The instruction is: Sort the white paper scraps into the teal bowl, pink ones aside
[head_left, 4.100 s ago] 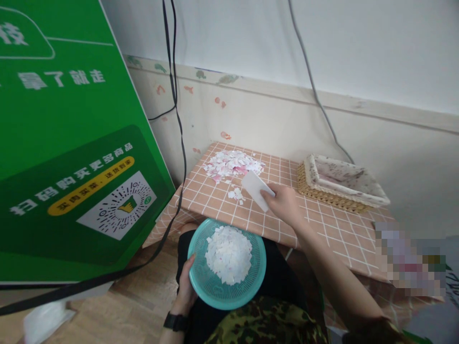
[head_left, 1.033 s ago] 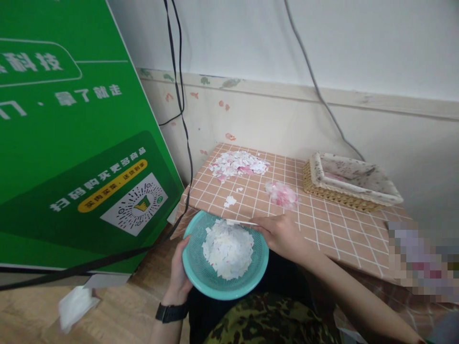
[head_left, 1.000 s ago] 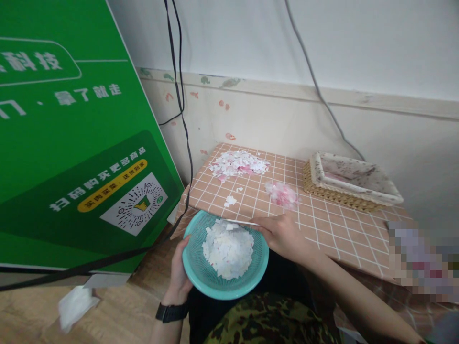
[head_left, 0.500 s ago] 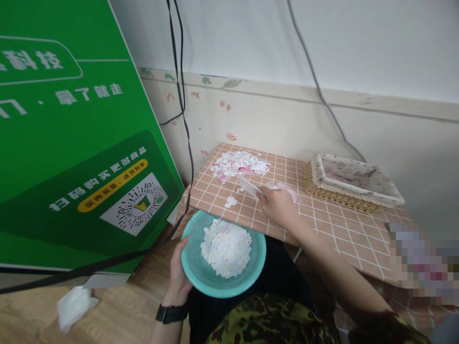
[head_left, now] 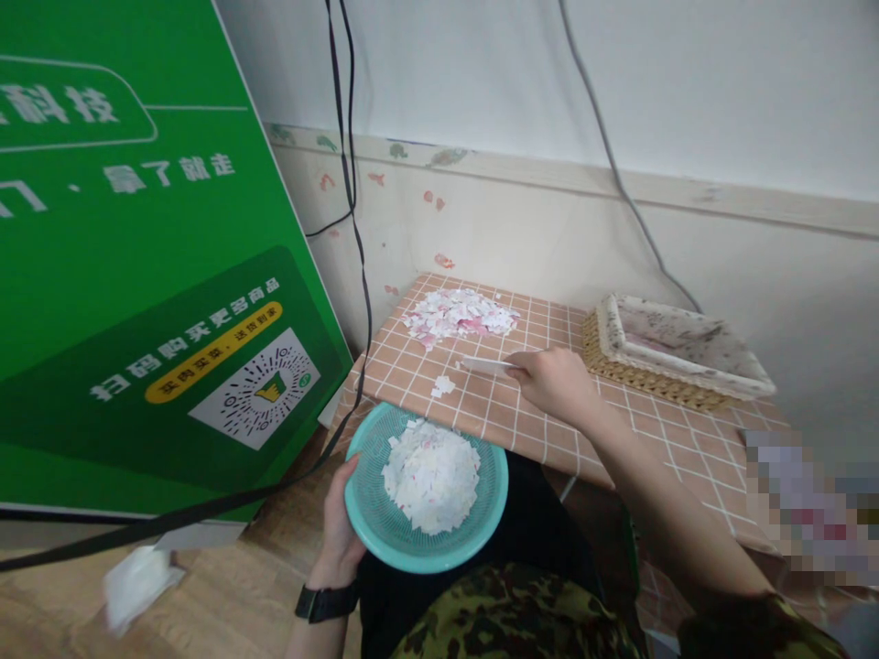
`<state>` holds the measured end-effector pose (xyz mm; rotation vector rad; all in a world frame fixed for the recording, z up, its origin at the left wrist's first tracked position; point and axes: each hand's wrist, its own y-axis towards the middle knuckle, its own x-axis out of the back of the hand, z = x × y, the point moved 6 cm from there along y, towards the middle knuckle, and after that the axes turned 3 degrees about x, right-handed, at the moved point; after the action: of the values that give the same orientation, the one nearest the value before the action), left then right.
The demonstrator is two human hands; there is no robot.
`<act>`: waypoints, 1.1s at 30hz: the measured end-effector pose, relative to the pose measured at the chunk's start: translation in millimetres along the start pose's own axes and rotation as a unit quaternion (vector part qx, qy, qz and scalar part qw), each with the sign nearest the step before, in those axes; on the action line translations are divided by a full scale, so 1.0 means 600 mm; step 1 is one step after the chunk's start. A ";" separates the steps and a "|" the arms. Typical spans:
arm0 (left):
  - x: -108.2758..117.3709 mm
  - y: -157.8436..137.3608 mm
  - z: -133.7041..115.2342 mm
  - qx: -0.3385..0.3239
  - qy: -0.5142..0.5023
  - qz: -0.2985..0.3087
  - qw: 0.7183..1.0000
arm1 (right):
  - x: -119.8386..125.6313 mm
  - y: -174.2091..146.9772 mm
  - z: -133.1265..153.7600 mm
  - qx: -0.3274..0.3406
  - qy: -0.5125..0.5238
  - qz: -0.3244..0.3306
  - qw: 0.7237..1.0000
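My left hand (head_left: 343, 513) grips the left rim of a turquoise plastic colander (head_left: 367, 540), its thumb over the edge. Inside lies a heap of small white paper scraps (head_left: 432, 476) with a few pink bits. Over the table, my right hand (head_left: 556, 384) is closed on a thin, flat white piece (head_left: 487, 365) that points left; its exact kind is unclear. Beyond it spreads a pile of torn white and pink paper (head_left: 460, 314). A small clump of white scraps (head_left: 443, 386) lies between the pile and the colander.
A brown checked cloth covers the table (head_left: 659, 439). A lined wicker basket (head_left: 679, 352) stands against the wall at the back right. Black cables (head_left: 361, 265) hang at the left before a green printed panel (head_left: 137, 275). A white packet (head_left: 141, 586) lies on the floor.
My right hand has shifted to the right with the flat white piece, which now lies more level. The pink-white paper beside that hand is no longer visible. My left hand and the colander stay nearly still.
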<state>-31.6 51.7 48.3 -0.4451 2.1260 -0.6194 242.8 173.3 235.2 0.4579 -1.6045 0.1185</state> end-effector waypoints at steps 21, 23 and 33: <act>0.004 0.002 0.005 0.008 0.006 -0.013 1.000 | 0.008 0.040 -0.008 0.024 -0.003 -0.017 1.000; 0.007 0.004 0.005 0.005 0.004 -0.016 1.000 | -0.011 0.025 0.002 0.015 0.006 -0.012 1.000; 0.009 0.003 0.006 0.002 0.002 -0.005 1.000 | -0.023 -0.050 -0.002 -0.039 0.082 -0.073 0.993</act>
<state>-31.8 49.5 42.0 -0.4523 2.1277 -0.6314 254.8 149.3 215.7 0.4900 -1.4049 -0.0180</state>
